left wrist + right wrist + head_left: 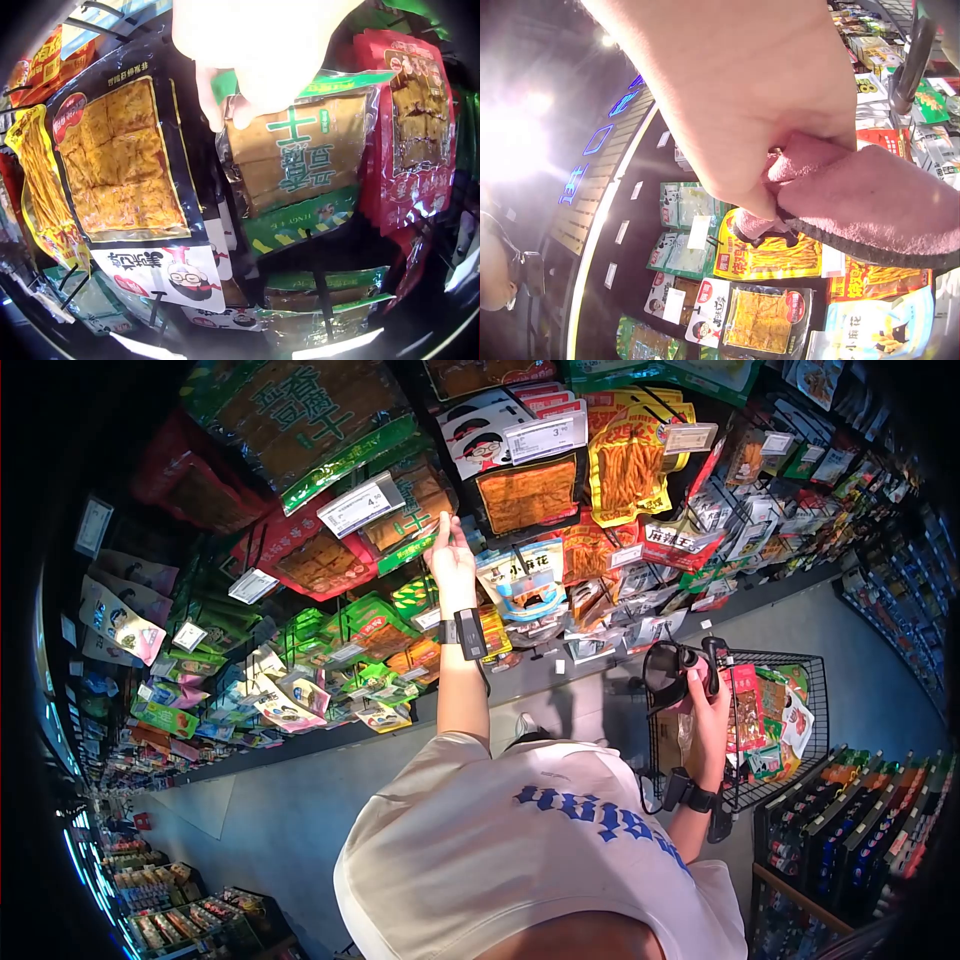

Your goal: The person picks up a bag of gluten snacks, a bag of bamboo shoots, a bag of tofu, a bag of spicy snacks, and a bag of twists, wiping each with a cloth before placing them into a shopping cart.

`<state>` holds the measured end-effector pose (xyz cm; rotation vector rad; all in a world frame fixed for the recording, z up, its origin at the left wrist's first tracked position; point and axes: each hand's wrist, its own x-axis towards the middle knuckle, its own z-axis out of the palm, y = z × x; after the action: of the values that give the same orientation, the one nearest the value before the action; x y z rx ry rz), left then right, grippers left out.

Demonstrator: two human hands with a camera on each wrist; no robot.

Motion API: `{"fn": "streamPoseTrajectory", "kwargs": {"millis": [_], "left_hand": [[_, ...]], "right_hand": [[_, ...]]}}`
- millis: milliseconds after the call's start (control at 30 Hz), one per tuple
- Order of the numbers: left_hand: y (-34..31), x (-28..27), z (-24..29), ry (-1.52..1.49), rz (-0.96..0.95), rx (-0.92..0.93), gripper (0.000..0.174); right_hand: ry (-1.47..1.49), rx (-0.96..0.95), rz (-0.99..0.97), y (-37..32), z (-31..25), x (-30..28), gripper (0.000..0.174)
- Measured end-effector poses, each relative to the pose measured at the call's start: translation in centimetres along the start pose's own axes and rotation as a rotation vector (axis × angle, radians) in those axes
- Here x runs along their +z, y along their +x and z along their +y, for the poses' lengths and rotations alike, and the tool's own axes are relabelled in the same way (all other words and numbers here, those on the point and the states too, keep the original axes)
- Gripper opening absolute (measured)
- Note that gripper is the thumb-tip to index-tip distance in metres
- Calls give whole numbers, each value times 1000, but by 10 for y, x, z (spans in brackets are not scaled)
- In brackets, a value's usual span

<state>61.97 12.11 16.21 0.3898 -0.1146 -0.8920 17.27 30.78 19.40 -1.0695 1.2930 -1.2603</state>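
Note:
My left hand (455, 570) reaches up to the rack and grips the lower corner of a hanging dried tofu packet (300, 150) with green ends and tan slabs. Its fingertips lie on the packet's edge in the left wrist view; the thumb is hidden. Beside it hang a black packet of orange-brown slabs (124, 157) and a red packet (412, 127). Down by the shopping cart (822, 700), my right hand (708, 715) has its fingers curled around a fuzzy pink cloth piece with black edging (877, 199); I cannot tell what it is.
Several snack packets lie in the cart. Price tags (360, 505) stick out from the rack before the packets. A yellow packet of strips (630, 460) hangs to the right. Behind the cart stands a lower shelf (850, 830). Grey floor (240, 810) runs along the rack.

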Motion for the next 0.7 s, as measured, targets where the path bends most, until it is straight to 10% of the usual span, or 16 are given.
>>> {"fn": "streamPoseTrajectory", "kwargs": {"millis": [700], "left_hand": [[-10,17,-2,-122,32,-164,29]], "right_hand": [[-44,-4,12,-2,3,-5,25]]}}
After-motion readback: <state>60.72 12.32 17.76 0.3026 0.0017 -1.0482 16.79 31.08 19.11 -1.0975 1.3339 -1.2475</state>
